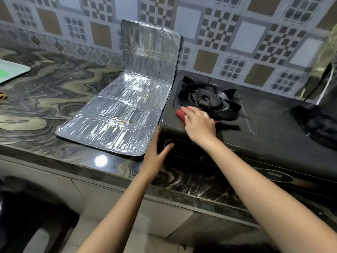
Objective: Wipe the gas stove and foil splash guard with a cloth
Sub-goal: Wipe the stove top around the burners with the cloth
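Observation:
The black gas stove (264,121) sits on the counter, its left burner (207,97) with pan supports in view. My right hand (198,123) presses a red cloth (180,113) flat on the stove top, just in front of the left burner. The silver foil splash guard (116,114) lies unfolded on the counter left of the stove, one panel standing up against the wall, with brown food specks on it. My left hand (156,152) rests against the stove's front left corner beside the guard's edge, fingers straight, holding nothing.
The marbled stone counter (45,95) stretches left, with a white and green tray (11,70) at its far left edge. A dark pot or second burner (317,123) sits on the stove's right side. The patterned tile wall (237,42) backs everything.

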A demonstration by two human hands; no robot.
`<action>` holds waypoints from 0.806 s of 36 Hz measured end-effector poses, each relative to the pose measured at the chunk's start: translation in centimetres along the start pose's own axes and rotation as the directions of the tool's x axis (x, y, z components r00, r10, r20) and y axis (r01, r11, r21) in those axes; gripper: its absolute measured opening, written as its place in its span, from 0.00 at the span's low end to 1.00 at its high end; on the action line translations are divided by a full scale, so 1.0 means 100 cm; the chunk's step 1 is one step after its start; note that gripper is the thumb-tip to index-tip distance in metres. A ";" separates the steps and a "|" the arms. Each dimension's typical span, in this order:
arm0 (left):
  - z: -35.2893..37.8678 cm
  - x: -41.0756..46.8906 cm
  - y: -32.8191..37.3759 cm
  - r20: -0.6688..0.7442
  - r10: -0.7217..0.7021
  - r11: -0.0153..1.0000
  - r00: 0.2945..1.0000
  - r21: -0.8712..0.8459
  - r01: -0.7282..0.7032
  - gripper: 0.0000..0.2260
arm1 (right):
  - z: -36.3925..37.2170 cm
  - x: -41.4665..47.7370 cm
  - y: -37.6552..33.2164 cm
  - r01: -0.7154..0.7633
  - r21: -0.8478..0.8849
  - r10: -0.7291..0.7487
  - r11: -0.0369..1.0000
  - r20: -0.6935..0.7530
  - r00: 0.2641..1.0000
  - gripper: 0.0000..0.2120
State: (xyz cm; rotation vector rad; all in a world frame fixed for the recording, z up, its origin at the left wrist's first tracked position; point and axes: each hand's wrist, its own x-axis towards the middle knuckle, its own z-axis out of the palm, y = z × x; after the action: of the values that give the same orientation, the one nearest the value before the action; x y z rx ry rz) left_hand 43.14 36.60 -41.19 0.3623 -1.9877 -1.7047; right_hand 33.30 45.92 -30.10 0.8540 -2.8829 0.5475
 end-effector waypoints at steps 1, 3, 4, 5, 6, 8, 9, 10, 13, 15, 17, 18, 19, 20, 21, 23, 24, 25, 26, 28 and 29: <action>0.000 -0.001 0.000 -0.005 -0.007 1.000 1.000 -0.007 0.007 0.30 | 0.000 0.003 -0.002 0.018 0.009 -0.019 1.000 0.013 1.000 0.19; 0.000 -0.002 0.000 -0.013 -0.017 0.999 1.000 -0.033 0.017 0.28 | 0.001 0.010 -0.006 0.061 0.030 -0.063 0.998 0.050 0.997 0.19; 0.000 -0.002 0.000 -0.013 -0.021 0.999 1.000 -0.043 0.021 0.28 | 0.001 0.013 -0.009 0.083 0.042 -0.086 0.996 0.070 0.994 0.19; 0.000 -0.003 0.000 -0.013 -0.022 0.999 1.000 -0.048 0.021 0.28 | 0.002 0.018 -0.011 0.102 0.056 -0.107 0.993 0.088 0.990 0.19; 0.000 -0.003 0.000 -0.013 -0.024 0.999 1.000 -0.048 0.023 0.28 | 0.002 0.022 -0.013 0.116 0.069 -0.123 0.991 0.105 0.987 0.19; 0.000 -0.003 0.000 -0.014 -0.033 0.998 0.999 -0.050 0.032 0.27 | 0.003 0.030 -0.017 0.135 0.089 -0.146 0.987 0.141 0.979 0.19; -0.001 -0.004 0.001 -0.011 -0.044 0.998 0.999 -0.045 0.043 0.26 | 0.004 0.033 -0.019 0.144 0.094 -0.158 0.985 0.156 0.975 0.19; -0.001 -0.004 0.001 -0.010 -0.055 0.998 0.998 -0.037 0.055 0.26 | 0.006 0.035 -0.021 0.156 0.097 -0.170 0.983 0.164 0.972 0.19; 0.000 -0.005 0.001 -0.017 -0.063 0.997 0.998 -0.041 0.062 0.25 | 0.009 0.038 -0.024 0.202 0.114 -0.219 0.973 0.169 0.961 0.19; 0.000 -0.006 0.002 -0.030 -0.069 0.996 0.997 -0.052 0.067 0.26 | 0.009 0.035 -0.024 0.265 0.121 -0.283 0.957 0.161 0.946 0.18; 0.001 -0.007 0.004 -0.035 -0.064 0.997 0.997 -0.054 0.062 0.26 | 0.008 0.029 -0.022 0.343 0.112 -0.358 0.932 0.158 0.920 0.18; 0.001 -0.007 0.004 -0.037 -0.064 0.997 0.997 -0.055 0.062 0.26 | 0.008 0.027 -0.021 0.379 0.105 -0.391 0.920 0.156 0.907 0.18; 0.001 -0.008 0.006 -0.035 -0.064 0.996 0.997 -0.056 0.062 0.26 | 0.007 0.024 -0.020 0.413 0.099 -0.424 0.905 0.150 0.893 0.18; 0.001 -0.008 0.006 -0.036 -0.064 0.996 0.997 -0.059 0.062 0.26 | 0.007 0.021 -0.018 0.447 0.099 -0.457 0.889 0.139 0.879 0.17; 0.001 -0.009 0.007 -0.033 -0.062 0.996 0.998 -0.061 0.059 0.25 | 0.008 0.019 -0.017 0.478 0.104 -0.489 0.872 0.131 0.863 0.17; 0.001 -0.009 0.005 -0.026 -0.066 0.996 0.997 -0.064 0.065 0.25 | 0.007 0.013 -0.015 0.537 0.105 -0.547 0.837 0.132 0.827 0.17; 0.001 -0.009 0.004 -0.028 -0.078 0.995 0.997 -0.067 0.076 0.25 | 0.006 0.009 -0.013 0.567 0.093 -0.575 0.818 0.138 0.807 0.18; 0.000 -0.009 0.003 -0.033 -0.088 0.994 0.996 -0.069 0.086 0.24 | 0.005 0.006 -0.013 0.599 0.072 -0.602 0.798 0.149 0.784 0.18; 0.000 -0.009 0.003 -0.033 -0.095 0.993 0.995 -0.072 0.092 0.22 | 0.004 0.002 -0.011 0.630 0.041 -0.627 0.776 0.163 0.762 0.18; 0.001 -0.010 0.003 -0.027 -0.101 0.992 0.994 -0.078 0.099 0.19 | 0.002 -0.004 -0.004 0.697 -0.032 -0.682 0.717 0.181 0.709 0.19; 0.001 -0.010 0.004 -0.019 -0.111 0.991 0.994 -0.079 0.109 0.20 | 0.001 -0.007 -0.001 0.721 -0.063 -0.701 0.690 0.189 0.687 0.19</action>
State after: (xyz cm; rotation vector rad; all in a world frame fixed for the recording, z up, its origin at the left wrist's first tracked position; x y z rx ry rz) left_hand 44.03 37.25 -40.98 0.4697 -1.9096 -1.8310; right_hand 33.96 46.18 -30.28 1.9180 -2.3364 0.1939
